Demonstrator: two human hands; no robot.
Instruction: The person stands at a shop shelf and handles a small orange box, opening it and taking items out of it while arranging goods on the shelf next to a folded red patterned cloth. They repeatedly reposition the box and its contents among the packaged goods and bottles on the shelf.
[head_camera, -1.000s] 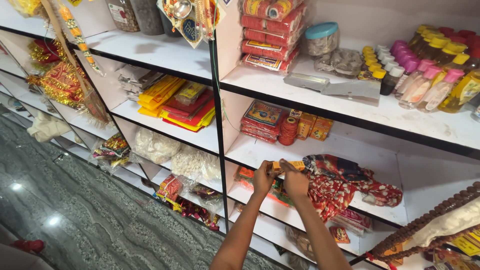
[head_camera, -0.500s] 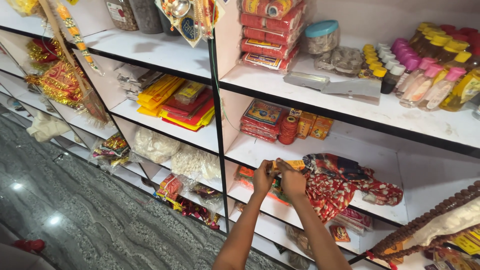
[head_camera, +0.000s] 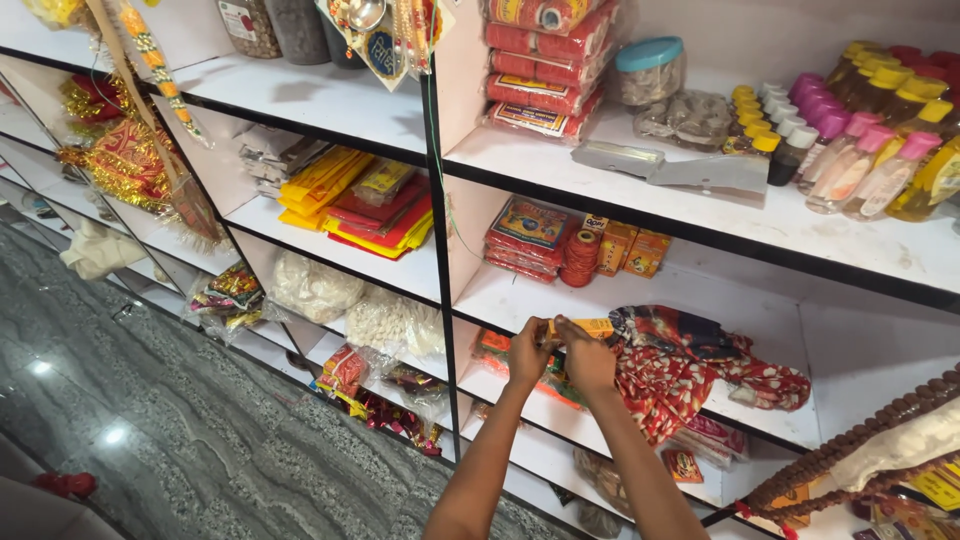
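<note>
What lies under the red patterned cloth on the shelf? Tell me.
The red patterned cloth drapes over the white shelf edge; red packets show beneath its hanging part. Anything directly under it is hidden.

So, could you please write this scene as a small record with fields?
place: white shelves with black edges, grey stone floor
left hand: grips one end of a small yellow box
right hand: grips the same box, beside the left hand
beside the hands: red printed cloth on the same shelf
shelf above: red thread spool, orange boxes
top shelf: bottles with pink and yellow caps, jar with blue lid
</note>
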